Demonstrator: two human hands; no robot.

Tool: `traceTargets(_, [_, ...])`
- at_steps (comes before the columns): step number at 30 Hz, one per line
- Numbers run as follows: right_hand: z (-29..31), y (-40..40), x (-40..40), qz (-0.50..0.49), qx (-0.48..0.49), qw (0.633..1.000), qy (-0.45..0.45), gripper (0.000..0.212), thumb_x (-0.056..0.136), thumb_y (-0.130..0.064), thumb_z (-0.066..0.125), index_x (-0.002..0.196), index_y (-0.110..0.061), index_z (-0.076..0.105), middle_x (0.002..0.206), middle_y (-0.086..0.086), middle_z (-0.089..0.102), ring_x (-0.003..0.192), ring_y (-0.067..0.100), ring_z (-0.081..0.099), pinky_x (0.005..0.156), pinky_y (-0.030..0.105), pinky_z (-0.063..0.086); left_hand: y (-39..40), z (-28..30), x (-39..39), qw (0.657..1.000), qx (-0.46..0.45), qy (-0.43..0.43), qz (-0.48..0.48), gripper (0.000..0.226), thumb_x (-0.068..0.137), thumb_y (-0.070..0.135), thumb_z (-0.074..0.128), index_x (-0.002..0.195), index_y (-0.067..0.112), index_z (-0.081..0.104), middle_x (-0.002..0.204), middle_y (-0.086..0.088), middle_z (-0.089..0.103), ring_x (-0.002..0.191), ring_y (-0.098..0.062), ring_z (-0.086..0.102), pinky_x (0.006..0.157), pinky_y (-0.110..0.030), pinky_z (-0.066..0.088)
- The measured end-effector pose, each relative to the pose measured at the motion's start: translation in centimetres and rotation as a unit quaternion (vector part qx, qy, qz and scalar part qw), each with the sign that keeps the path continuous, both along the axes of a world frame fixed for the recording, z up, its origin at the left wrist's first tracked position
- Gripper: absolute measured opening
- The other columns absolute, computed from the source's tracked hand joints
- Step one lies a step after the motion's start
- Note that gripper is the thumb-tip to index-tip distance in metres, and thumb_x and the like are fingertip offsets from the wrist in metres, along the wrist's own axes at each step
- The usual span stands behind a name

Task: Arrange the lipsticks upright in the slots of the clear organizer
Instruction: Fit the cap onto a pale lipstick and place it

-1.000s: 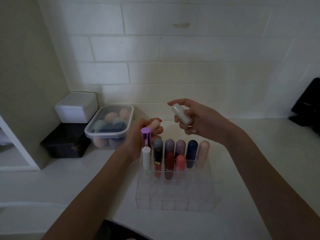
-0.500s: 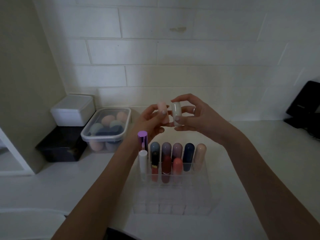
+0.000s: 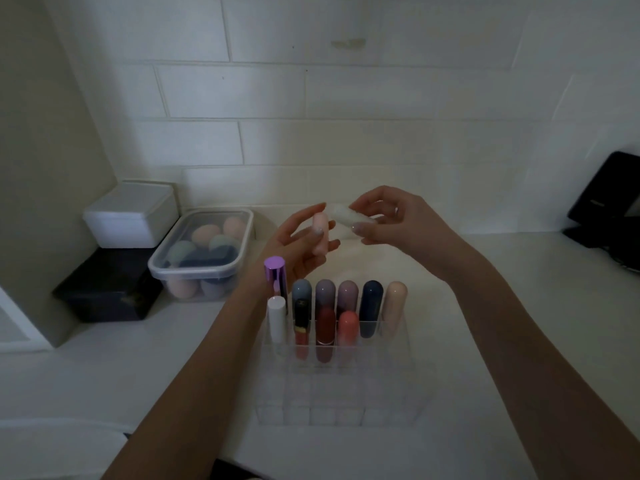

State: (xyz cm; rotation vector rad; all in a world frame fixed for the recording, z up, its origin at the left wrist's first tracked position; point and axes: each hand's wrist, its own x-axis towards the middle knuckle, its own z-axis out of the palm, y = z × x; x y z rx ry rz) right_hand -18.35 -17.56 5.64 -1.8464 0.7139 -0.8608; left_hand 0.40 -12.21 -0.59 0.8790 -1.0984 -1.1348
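The clear organizer stands on the white counter with several lipsticks upright in its two back rows, among them a purple-capped one, a white one, a navy one and a beige one. Above and behind it, my left hand holds a pale pink lipstick roughly upright. My right hand grips a white lipstick lying nearly level, its tip close to the pink one. The organizer's front rows hold nothing.
A lidded clear tub of makeup sponges sits at the left against the tiled wall. Beside it a white box rests on a black box. A black object leans at the far right.
My left hand rose with the pink lipstick from beside the organizer. My right hand turned the white lipstick from upright to nearly level, next to the pink one.
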Motion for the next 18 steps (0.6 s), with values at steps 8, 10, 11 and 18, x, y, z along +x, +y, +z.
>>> traceTargets(8, [0.02,-0.17,-0.15,-0.033,-0.012,0.999,-0.021,0.032,0.076,-0.014,0.076,0.107,-0.017,0.066,0.096,0.006,0.073,0.077,0.009,0.064,0.063,0.014,0.050,-0.07,-0.01,0.06,0.996,-0.005,0.051,-0.070,0.062,0.085,-0.017,0.049,0.119,0.035,0.054,0.112,0.001,0.069,0.097,-0.015,0.071,0.073,-0.023,0.059])
traceTargets(10, [-0.01,-0.14,-0.06,-0.042,-0.003,0.999,-0.034,0.038,0.076,-0.015,0.076,0.112,-0.017,0.063,0.099,0.008,0.074,0.078,0.011,0.063,0.064,0.017,0.050,-0.15,-0.06,-0.03,0.997,-0.005,0.060,-0.053,0.056,0.086,-0.015,0.049,0.118,0.031,0.053,0.106,0.004,0.072,0.094,-0.014,0.072,0.071,-0.023,0.060])
traceTargets(11, [0.01,-0.11,-0.03,-0.044,-0.001,0.998,-0.038,0.038,0.077,-0.016,0.076,0.112,-0.017,0.062,0.101,0.009,0.074,0.079,0.012,0.064,0.066,0.019,0.050,-0.21,-0.10,-0.07,0.997,-0.004,0.064,-0.039,0.050,0.086,-0.014,0.049,0.115,0.027,0.054,0.104,0.003,0.072,0.091,-0.013,0.073,0.070,-0.023,0.060])
traceTargets(18, [-0.06,-0.21,-0.01,-0.034,-0.001,0.999,-0.037,0.021,0.079,-0.017,0.074,0.098,-0.023,0.067,0.106,0.007,0.072,0.087,0.016,0.067,0.076,0.028,0.054,-0.46,-0.33,0.06,0.997,-0.011,0.070,-0.039,0.035,0.079,-0.004,0.057,0.102,0.022,0.062,0.088,0.002,0.079,0.087,-0.010,0.074,0.068,-0.019,0.059])
